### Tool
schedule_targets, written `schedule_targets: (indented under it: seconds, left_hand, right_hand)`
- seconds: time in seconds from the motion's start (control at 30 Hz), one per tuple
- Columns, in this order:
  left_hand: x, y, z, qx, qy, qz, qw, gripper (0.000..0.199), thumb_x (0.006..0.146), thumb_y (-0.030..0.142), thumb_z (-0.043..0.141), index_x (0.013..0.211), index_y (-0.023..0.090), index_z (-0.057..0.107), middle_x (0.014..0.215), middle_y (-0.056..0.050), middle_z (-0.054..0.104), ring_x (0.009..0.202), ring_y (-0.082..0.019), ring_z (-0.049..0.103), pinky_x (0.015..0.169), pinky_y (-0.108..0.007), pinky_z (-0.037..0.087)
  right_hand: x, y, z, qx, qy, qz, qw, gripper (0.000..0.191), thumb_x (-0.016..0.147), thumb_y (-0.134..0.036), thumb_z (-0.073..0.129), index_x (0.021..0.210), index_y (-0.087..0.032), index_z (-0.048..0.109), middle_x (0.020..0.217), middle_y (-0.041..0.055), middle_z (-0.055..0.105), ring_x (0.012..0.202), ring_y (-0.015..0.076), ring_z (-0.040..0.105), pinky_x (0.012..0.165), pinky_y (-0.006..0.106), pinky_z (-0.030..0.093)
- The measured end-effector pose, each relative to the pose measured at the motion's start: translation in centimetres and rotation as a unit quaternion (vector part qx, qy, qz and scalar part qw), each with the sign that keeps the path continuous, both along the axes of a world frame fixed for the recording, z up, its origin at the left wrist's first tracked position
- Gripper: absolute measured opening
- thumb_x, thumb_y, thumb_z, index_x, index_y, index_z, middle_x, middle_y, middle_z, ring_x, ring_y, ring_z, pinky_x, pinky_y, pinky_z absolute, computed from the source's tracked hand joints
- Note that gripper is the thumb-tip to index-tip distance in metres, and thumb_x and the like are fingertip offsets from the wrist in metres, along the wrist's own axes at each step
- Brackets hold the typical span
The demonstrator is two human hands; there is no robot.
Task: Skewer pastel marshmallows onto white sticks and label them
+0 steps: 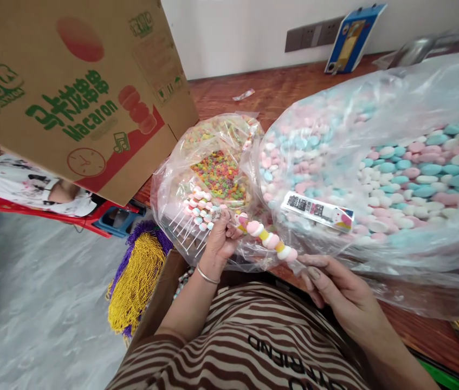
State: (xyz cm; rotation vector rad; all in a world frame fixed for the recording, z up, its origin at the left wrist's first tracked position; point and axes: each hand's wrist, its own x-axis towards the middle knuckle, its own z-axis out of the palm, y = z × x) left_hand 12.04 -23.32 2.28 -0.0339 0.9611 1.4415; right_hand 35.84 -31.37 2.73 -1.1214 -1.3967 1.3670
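Striped shirt [253,336] is seen nearest, and beyond it a skewer [270,240] of pink, white and yellow sweets is held slantwise between both hands. Its far end is gripped in the curled fingers of the left hand [220,245]; at the near end, clear wrap [296,266] is pinched between thumb and fingers of the right hand [347,298]. White sticks [186,233] bearing smaller sweets are fanned beside the left hand; whether they are also held cannot be told.

If the wrap were pulled too hard, it could be torn, or the sweets squashed or shifted. The loose plastic of the small bag [164,189] and big bag [412,249] could be snagged by a wrist, and sweets spilled.

Both bags are rested on a reddish wood-grained table [265,89], a label [317,211] being laid on the big one. A carton [103,65] is stood at the left, with a person [66,192] partly hidden behind it. Gold beads [137,281] are hung above a grey floor [50,303]; sockets [314,36] are set in the pale wall [233,32].
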Motion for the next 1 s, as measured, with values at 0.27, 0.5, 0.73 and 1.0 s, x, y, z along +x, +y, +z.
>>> schedule_targets:
  seconds: [0.27, 0.5, 0.73, 1.0]
  left_hand:
    - [0.5, -0.1, 0.0, 0.075, 0.036, -0.028, 0.996, 0.052, 0.066, 0.029, 0.093, 0.062, 0.016, 0.043, 0.046, 0.011, 0.037, 0.036, 0.0, 0.029, 0.038, -0.013, 0.024]
    - [1.0, 0.0, 0.2, 0.055, 0.055, -0.048, 0.996, 0.052, 0.065, 0.024, 0.093, 0.061, 0.017, 0.042, 0.047, 0.011, 0.035, 0.037, -0.001, 0.03, 0.038, -0.014, 0.025]
    - [2.1, 0.1, 0.2, 0.071, 0.074, -0.038, 0.994, 0.045, 0.055, 0.024, 0.097, 0.063, 0.014, 0.054, 0.051, 0.009, 0.048, 0.04, -0.002, 0.039, 0.04, -0.015, 0.031]
    - [4.4, 0.2, 1.4, 0.096, 0.023, -0.047, 0.994, 0.013, 0.08, 0.021, 0.079, 0.08, 0.012, 0.069, 0.08, -0.004, 0.071, 0.078, -0.014, 0.07, 0.085, -0.032, 0.058]
  right_hand:
    - [0.4, -0.2, 0.3, 0.088, -0.137, -0.041, 0.986, 0.022, 0.097, -0.037, 0.058, 0.101, -0.026, 0.076, 0.091, 0.0022, 0.077, 0.079, 0.0189, 0.072, 0.07, 0.027, 0.058]
    - [0.7, -0.6, 0.3, 0.165, -0.214, -0.09, 0.958, 0.018, 0.095, -0.032, 0.06, 0.103, -0.025, 0.075, 0.092, 0.003, 0.079, 0.078, 0.0198, 0.075, 0.07, 0.028, 0.059]
    - [0.5, -0.8, 0.1, 0.196, -0.241, -0.13, 0.942, 0.013, 0.093, -0.025, 0.063, 0.101, -0.024, 0.073, 0.09, 0.0014, 0.079, 0.072, 0.0156, 0.072, 0.065, 0.024, 0.056]
    - [-0.4, -0.7, -0.6, 0.236, -0.282, -0.162, 0.916, 0.008, 0.094, -0.025, 0.062, 0.094, -0.022, 0.069, 0.08, 0.0024, 0.075, 0.067, 0.0158, 0.069, 0.061, 0.025, 0.052]
